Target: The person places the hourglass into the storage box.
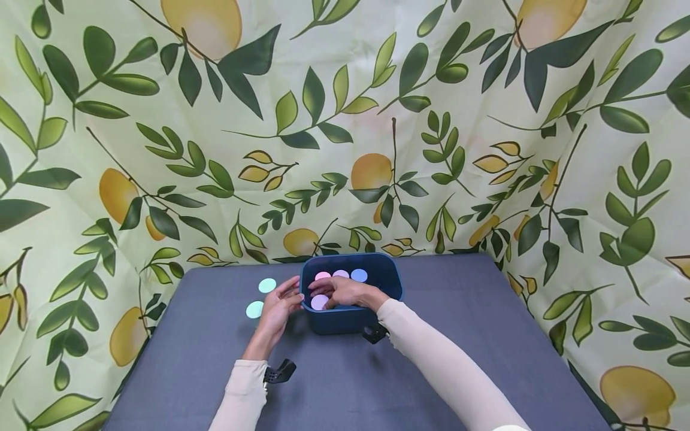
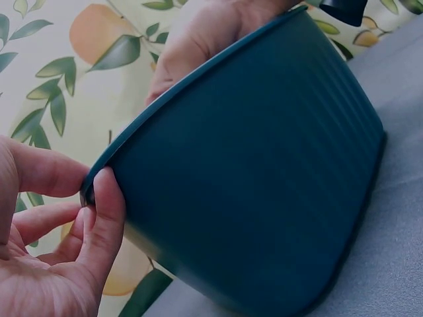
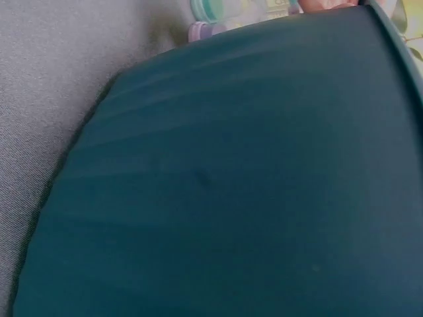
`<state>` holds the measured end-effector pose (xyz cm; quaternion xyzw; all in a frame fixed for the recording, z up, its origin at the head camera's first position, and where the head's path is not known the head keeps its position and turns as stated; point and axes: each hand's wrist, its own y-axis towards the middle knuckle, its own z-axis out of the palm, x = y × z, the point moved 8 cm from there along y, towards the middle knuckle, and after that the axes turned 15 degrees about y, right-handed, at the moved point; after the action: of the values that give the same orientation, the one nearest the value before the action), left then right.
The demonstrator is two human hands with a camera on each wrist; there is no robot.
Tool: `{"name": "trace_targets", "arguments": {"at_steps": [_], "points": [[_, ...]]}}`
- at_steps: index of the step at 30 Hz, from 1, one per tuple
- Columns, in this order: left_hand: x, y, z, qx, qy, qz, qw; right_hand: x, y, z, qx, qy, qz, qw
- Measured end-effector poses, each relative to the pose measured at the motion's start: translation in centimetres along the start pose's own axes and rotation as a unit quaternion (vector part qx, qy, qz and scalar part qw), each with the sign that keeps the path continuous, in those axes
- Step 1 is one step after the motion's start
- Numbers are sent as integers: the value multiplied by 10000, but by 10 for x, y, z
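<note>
A dark blue plastic bin (image 1: 345, 323) with a rounded rim stands near the back of the table. My left hand (image 1: 276, 311) pinches its left rim; in the left wrist view the thumb (image 2: 107, 201) lies against the outer wall and the fingers come from the other side. My right hand (image 1: 347, 291) reaches down into the bin, its thumb and fingers around a small tub with a lilac lid (image 1: 320, 302). Behind that hand, inside the bin, show a pink lid (image 1: 322, 276), another lilac lid (image 1: 341, 273) and a blue lid (image 1: 359, 275). The bin's wall hides most of the right hand in its wrist view.
Two tubs with mint-green lids, a rear one (image 1: 267, 285) and a front one (image 1: 255, 309), stand on the grey table (image 1: 458, 347) left of the bin. A leaf-and-lemon printed cloth (image 1: 345, 149) hangs close behind the table and along its sides.
</note>
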<state>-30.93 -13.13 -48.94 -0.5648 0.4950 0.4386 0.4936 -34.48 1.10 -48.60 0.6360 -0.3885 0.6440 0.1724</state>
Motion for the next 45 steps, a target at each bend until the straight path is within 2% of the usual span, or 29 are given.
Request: {"name": "trace_targets", "arguments": {"at_steps": [9,18,27,35,39,42,45], "points": [[3,0,1,0,-59,19,10000,11,-20,-16,-1,425,-594,9973],[1,-1,0,-108,-34,21,9999,14,-45,-40,-243,329,-871,9954],[3,1,0,-78,-32,-6,10000,24,-72,-59,-837,-37,-1097,9904],[1,1,0,-108,53,-19,9999,30,-96,-82,-1828,-490,-1189,9747],[3,2,0,-95,61,-45,9999,33,-111,-92,-2354,-701,-1293,9607],[3,2,0,-93,80,-59,9999,35,-120,-98,-2647,-767,-1442,9504],[2,2,0,-93,63,-67,9999,34,-128,-102,-2815,-700,-1561,9442]]}}
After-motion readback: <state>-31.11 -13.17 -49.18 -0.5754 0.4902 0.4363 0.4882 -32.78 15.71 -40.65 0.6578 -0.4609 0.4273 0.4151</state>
